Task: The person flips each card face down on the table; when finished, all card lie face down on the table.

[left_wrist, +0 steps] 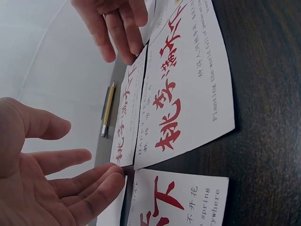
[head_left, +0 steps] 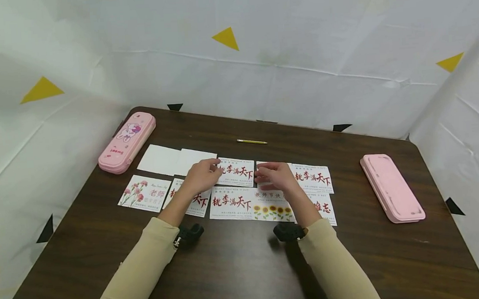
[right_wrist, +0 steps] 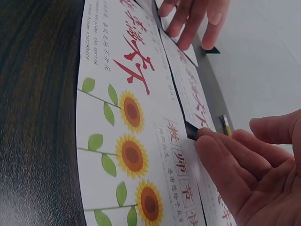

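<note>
Cards (head_left: 231, 203) are lying in two rows on the tabletop (head_left: 239, 265), several reading 桃李满天下 in red; the sunflower card (head_left: 272, 206) is showing 教师节快. The left pink case (head_left: 126, 142) is reading "Sweet"; it and the right pink case (head_left: 393, 188) are sitting closed, contents hidden. Left hand (head_left: 202, 177) and right hand (head_left: 277, 176) are reaching over the upper row, fingers loosely spread; can't tell whether fingertips are touching cards.
</note>
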`<state>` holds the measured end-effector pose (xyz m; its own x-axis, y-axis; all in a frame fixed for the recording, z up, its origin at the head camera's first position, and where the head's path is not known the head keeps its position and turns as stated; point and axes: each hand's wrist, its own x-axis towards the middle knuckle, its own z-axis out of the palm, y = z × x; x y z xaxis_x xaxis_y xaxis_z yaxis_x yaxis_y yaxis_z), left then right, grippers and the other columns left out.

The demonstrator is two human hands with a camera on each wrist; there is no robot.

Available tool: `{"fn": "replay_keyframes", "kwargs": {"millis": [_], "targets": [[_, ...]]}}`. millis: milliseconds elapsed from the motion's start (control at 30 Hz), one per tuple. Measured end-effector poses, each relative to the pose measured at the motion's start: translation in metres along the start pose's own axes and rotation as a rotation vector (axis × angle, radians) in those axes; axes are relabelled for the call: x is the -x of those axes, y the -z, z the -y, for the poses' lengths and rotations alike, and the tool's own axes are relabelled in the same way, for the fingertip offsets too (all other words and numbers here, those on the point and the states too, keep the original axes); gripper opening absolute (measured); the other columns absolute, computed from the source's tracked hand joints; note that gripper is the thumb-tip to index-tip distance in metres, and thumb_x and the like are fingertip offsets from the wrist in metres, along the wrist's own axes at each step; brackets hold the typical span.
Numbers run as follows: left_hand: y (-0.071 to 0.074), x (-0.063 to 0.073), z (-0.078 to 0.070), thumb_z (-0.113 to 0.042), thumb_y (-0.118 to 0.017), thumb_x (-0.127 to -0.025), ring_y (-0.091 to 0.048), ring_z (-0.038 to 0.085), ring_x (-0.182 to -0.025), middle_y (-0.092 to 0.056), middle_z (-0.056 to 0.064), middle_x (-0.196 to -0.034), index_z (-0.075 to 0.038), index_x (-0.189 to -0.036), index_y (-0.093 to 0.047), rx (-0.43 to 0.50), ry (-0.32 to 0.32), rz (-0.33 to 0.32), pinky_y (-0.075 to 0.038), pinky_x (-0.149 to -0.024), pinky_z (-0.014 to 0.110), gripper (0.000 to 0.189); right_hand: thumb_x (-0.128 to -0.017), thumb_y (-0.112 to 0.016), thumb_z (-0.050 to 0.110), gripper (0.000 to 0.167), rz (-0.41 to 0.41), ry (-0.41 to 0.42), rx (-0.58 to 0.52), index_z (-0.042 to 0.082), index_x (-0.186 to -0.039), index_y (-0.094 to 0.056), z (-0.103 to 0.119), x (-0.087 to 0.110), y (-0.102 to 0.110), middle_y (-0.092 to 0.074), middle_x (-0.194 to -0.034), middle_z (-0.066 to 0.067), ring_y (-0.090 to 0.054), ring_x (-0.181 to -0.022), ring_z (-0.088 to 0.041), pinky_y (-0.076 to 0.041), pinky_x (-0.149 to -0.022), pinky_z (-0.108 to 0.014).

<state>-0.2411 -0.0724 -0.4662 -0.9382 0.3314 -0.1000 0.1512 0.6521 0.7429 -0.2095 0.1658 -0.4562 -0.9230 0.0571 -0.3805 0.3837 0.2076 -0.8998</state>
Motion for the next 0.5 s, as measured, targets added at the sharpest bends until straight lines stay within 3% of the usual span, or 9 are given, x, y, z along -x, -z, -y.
{"fn": "replay_keyframes", "kwargs": {"millis": [200, 500], "targets": [[0.0004, -0.0004, -0.0008, -0.024, -0.052, -0.099, -0.061, 0.033, -0.112, -0.066, 0.017, -0.120, -0.002, -0.138, -0.054, 0.017, -0.009, 0.003, -0.049, -0.088, 0.047, 0.046, -0.099, -0.058, 0.016, 0.037, -0.019, -0.045, -0.029, -0.002, -0.132, -0.059, 0.0030, 0.0010, -0.0043, -0.065, -0.122, -0.022, -0.066, -0.107, -0.034, -0.057, -0.080, -0.041], [0.0016, -0.0020, -0.0010, -0.022, -0.050, -0.099, -0.059, 0.033, -0.111, -0.062, 0.019, -0.126, -0.004, -0.138, -0.055, 0.109, 0.058, 0.006, -0.048, -0.085, 0.045, 0.043, -0.099, -0.059, 0.020, 0.039, -0.028, -0.072, -0.043, 0.000, -0.132, -0.059, 0.0047, -0.0005, -0.0071, -0.065, -0.123, -0.020, -0.065, -0.109, -0.033, -0.057, -0.079, -0.040]]}}
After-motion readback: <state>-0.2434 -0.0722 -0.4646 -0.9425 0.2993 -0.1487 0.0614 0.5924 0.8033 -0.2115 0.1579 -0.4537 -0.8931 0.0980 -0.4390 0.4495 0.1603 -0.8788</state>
